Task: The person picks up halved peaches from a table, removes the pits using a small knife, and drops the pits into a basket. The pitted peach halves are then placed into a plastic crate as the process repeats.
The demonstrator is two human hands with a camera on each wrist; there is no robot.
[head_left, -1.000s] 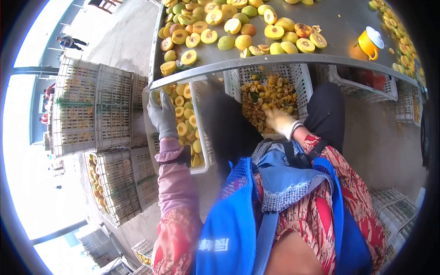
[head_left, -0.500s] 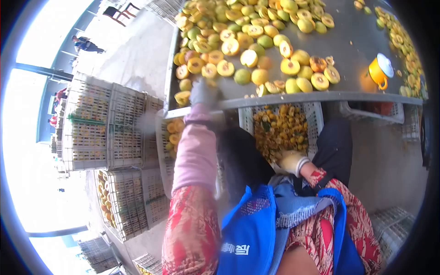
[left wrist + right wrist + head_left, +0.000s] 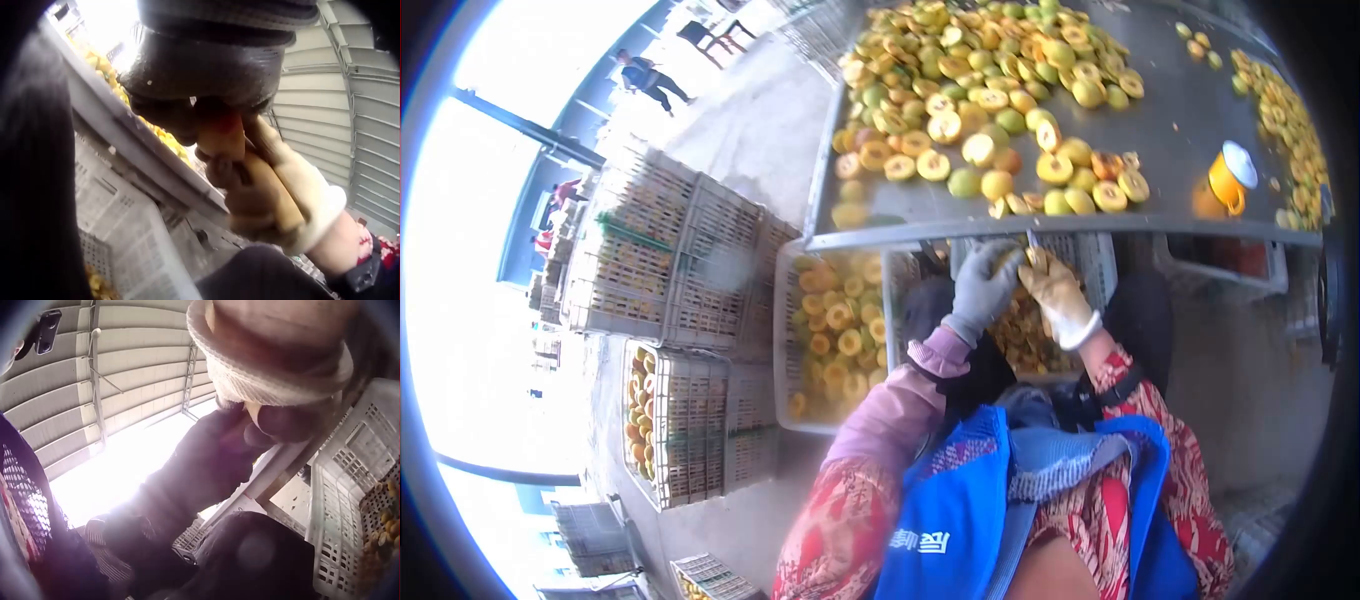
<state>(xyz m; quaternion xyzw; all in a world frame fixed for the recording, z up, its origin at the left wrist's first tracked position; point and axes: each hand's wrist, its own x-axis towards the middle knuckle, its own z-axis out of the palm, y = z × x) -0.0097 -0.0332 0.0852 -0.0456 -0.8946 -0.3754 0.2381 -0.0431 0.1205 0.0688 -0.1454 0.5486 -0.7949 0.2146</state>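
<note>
My left hand [image 3: 983, 288], in a grey glove, grips a yellow peach half [image 3: 224, 142] above the crate of scraps [image 3: 1102, 268] between the knees. Close beside it, my right hand [image 3: 1057, 298] in a cream glove has its fingers curled, with a small thin tool [image 3: 1032, 240] poking up from them. The two hands meet at the fruit; in the left wrist view the right fingers are right at its lower edge. Gloves hide most of the tool, and I cannot tell its kind. In the right wrist view both hands are dark against the light.
A metal table [image 3: 1160, 130] bears a heap of halved peaches [image 3: 990, 80] and a yellow mug [image 3: 1228, 180] with a white lid. Left of the legs stands a crate of peach halves [image 3: 840, 330]. Stacked crates [image 3: 670, 250] rise farther left.
My left hand went from the left crate up to the peaches at the table edge, then back to the right hand with a peach half. The right hand has risen from the scraps crate.
</note>
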